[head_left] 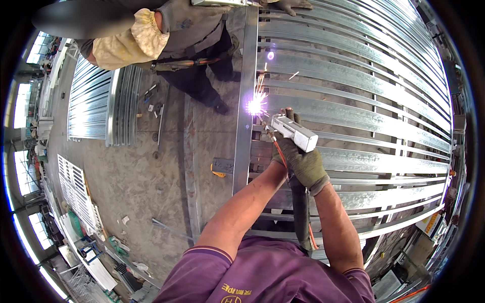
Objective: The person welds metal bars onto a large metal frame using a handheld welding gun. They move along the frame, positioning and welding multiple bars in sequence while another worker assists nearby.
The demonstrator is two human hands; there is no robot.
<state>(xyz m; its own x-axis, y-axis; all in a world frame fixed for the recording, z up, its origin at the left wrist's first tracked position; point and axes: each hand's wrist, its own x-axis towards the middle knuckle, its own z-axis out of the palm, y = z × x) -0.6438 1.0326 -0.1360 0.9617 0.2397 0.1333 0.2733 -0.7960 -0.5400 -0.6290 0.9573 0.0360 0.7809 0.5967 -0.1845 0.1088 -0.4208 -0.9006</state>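
- Two gloved hands hold a white welding gun (294,132): the right hand (308,166) has its fingers wrapped round the grip, while the left hand (279,153) is mostly hidden behind the gun, so how its fingers sit cannot be told.
- The gun's tip points at a bright arc (255,106) with sparks, right where a slat meets the long upright rail (244,116) of a galvanised steel gate panel (364,86).
- Judging by this, welding is under way at one joint; several slat ends lower along the rail probably remain, though finished seams are too small to make out.
- A co-worker (192,45) stands at the far end, one gloved hand on the panel.
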